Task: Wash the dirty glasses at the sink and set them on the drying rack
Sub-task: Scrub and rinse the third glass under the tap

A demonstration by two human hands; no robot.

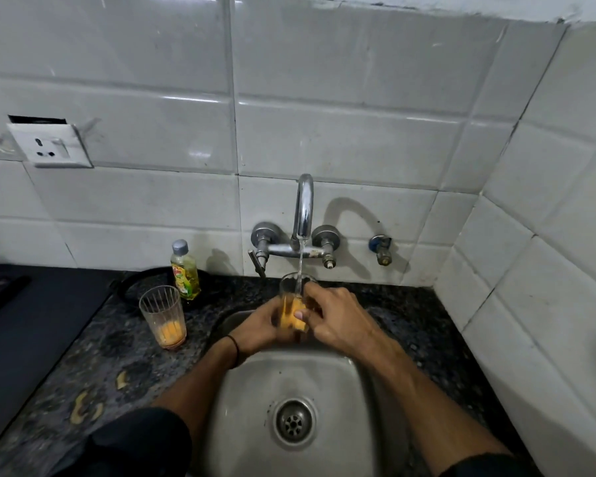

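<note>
Two hands, left hand (255, 327) and right hand (338, 318), both wrapped round one held glass (289, 290); a second, standing glass (163, 316) left of the left hand, so two glasses. One soap bottle (185, 270) beyond the left hand, one tap (304, 208) with two handles (258, 263) above both hands, one valve (381, 249) up right of the right hand, one wall socket (50, 146) far up left. One sink (255, 390) with one drain (293, 421) below the hands, one wrist band (234, 346) on the left arm, three pale scraps (80, 406) down left of the left hand.
</note>
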